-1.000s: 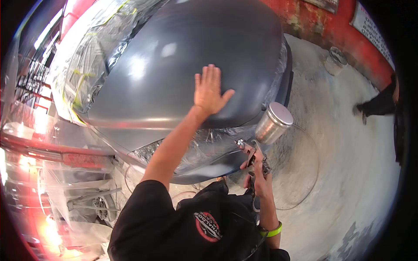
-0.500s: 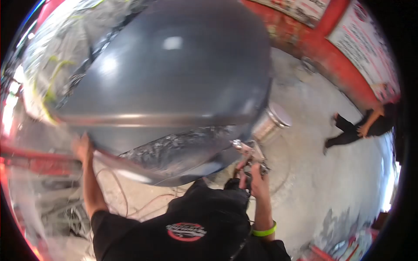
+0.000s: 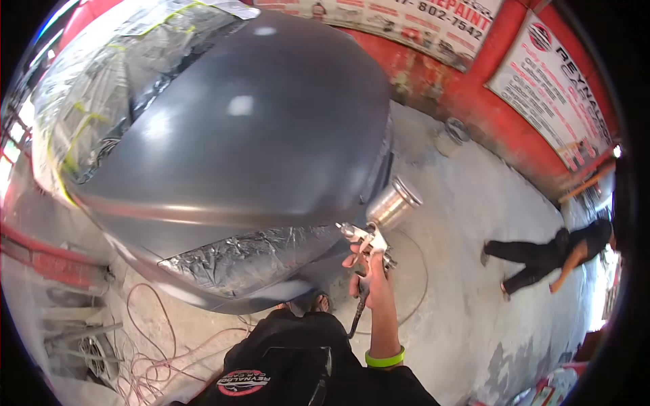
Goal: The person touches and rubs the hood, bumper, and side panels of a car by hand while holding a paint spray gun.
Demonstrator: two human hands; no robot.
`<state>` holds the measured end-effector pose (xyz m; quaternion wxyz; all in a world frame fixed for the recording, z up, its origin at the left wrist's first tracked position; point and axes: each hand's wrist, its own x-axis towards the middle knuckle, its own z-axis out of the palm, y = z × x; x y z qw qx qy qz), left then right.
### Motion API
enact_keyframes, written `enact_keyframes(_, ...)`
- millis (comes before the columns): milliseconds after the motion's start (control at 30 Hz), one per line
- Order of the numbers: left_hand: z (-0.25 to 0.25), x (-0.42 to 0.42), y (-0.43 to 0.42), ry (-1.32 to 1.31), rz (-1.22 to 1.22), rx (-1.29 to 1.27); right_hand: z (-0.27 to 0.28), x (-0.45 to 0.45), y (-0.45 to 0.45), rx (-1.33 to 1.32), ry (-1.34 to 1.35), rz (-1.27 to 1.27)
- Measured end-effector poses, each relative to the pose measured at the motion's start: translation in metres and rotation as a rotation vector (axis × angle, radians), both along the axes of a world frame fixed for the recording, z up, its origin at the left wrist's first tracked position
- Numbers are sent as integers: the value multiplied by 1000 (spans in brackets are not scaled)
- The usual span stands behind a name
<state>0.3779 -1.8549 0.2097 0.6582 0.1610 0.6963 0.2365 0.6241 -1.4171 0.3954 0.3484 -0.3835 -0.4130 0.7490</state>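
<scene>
My right hand is wrapped round the grip of a paint spray gun with a metal cup on top. Its nozzle points left, toward the front corner of a dark grey car hood. An air hose hangs from the gun's handle. Just left of the nozzle, shiny crumpled plastic covers an area below the hood's edge. No spray mist can be made out. My left hand is out of view.
Masking plastic with yellow tape covers the car beyond the hood. Tangled hoses lie on the concrete floor. A bucket stands by the red wall. At the right, a person in dark clothes is on foot.
My left hand has left the car's left front corner and gone out of view. My right hand has moved the spray gun slightly left. The other person has changed position and stance.
</scene>
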Motion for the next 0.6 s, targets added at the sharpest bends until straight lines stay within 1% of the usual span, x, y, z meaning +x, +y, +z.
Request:
enact_keyframes(67,43,6,30,-152,-94,102,-13,4,-3,-65,52,23)
enact_keyframes(100,68,4,47,-205,-136,177,-11,2,0,-84,83,55)
enact_keyframes(133,92,-3,68,-262,-189,258,1,-1,-5,-97,47,51)
enact_keyframes(200,146,-23,126,-351,-251,383,5,1,-13,-79,95,100)
enact_keyframes(233,186,-33,169,-416,-240,315,4,5,-19,-74,112,120)
enact_keyframes(267,226,-35,217,-391,-144,394,2,7,-23,-82,157,141)
enact_keyframes(300,231,-31,252,-209,-29,559,-2,10,-27,-90,200,159)
enact_keyframes(333,235,-31,290,169,-110,796,-5,11,-30,-101,242,176)
enact_keyframes(367,242,-25,326,313,-60,970,-6,12,-34,-60,236,180)
enact_keyframes(400,242,-33,364,562,-247,1001,-5,13,-39,-22,231,179)
enact_keyframes(433,257,-31,400,666,-344,934,-3,11,-45,14,225,174)
enact_keyframes(467,220,-32,440,999,-396,1241,4,6,-54,10,189,125)
enact_keyframes(533,195,-33,511,1319,-519,1244,15,-8,-68,15,114,23)
enact_keyframes(600,168,-40,562,1383,-655,1111,-28,2,-85,-137,-14,-102)
